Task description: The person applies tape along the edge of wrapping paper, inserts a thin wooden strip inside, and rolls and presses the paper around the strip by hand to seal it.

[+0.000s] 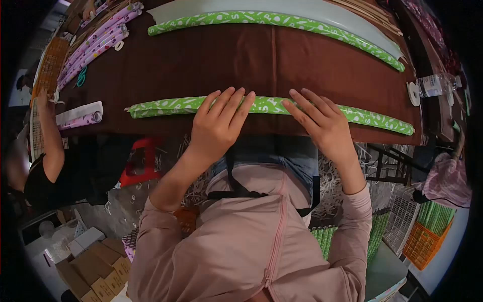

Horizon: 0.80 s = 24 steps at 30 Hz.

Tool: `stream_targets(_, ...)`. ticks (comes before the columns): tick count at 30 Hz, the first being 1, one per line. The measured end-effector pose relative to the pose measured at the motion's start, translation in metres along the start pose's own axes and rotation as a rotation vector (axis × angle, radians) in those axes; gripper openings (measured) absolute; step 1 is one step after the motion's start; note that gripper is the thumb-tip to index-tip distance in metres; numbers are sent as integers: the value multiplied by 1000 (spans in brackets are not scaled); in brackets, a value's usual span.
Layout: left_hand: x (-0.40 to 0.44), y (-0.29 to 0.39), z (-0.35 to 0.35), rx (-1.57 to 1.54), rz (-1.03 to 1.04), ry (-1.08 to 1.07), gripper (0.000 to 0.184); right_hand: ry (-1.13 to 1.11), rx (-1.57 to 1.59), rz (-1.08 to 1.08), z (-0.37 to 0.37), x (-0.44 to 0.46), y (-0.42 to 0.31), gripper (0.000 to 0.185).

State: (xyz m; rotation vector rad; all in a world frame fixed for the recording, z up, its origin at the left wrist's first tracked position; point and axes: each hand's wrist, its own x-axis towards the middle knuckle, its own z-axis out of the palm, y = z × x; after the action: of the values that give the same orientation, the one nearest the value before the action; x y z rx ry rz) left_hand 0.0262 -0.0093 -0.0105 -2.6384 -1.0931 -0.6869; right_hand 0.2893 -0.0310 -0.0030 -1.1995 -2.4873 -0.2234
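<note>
A long roll of green wrapping paper (271, 104) with white print lies across the near edge of the brown table. My left hand (220, 121) rests on it left of the middle, palm down, fingers stretched out. To the right, my right hand (324, 121) lies over the same roll with its fingers extended and slightly spread. A bare stretch of the roll shows between the hands, and both ends stick out past them. Farther back is a second green patterned roll (271, 18), in front of a pale sheet (322, 15).
Pink patterned rolls (100, 43) lie at the back left, near teal scissors (81, 76). A water bottle (436, 85) and a tape roll (413, 94) are at the right edge. Another person's arm (49, 136) reaches in at left, near a red stool (138, 162).
</note>
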Motion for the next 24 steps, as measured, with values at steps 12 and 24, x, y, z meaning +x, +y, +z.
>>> stream_targets(12, -2, -3, 4, 10, 3, 45, 39, 44, 52, -46, -2, 0, 8, 51)
stream_targets(24, -6, 6, 1, 26, -2, 13, 36, 65, 37, -116, -4, -2, 8, 50)
